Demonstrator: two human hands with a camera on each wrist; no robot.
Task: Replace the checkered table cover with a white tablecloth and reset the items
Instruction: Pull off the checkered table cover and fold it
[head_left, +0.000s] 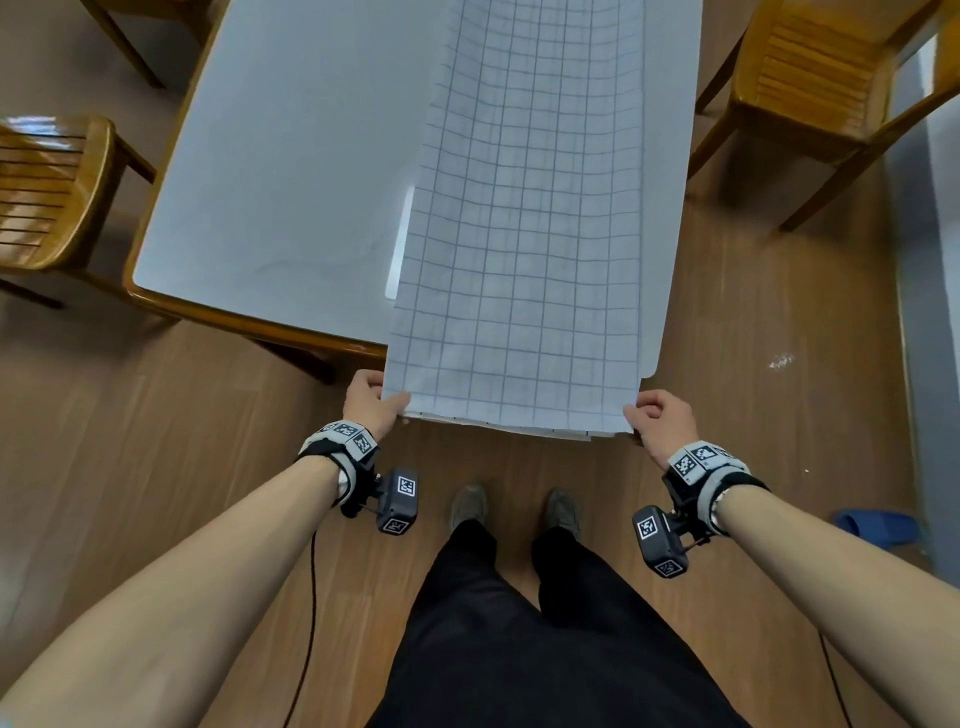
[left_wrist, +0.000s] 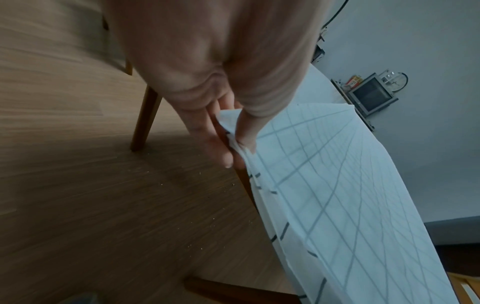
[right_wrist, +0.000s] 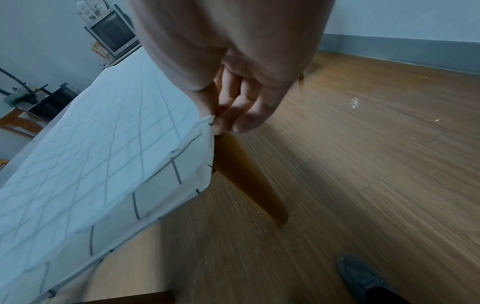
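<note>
At lower centre-left, the left hand (head_left: 370, 400) pinches one corner of the folded checkered cover (head_left: 524, 249); the right hand (head_left: 662, 418) pinches the other, keeping it taut, likely for folding, over the bench's (head_left: 280, 171) right half.

Arms: bare, no sleeves.
Wrists: grey-and-black straps (head_left: 340, 448) carrying square black-and-white markers.
Cameras: black boxes (head_left: 399, 501), thin black cables trailing.
Legs: black trousers (head_left: 545, 639), grey shoes (head_left: 468, 506).

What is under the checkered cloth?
Under the folded checkered cloth lies the right half of the pale table top. Both hands, left hand and right hand, pinch its near corners. Whatever else it covers is hidden.
</note>
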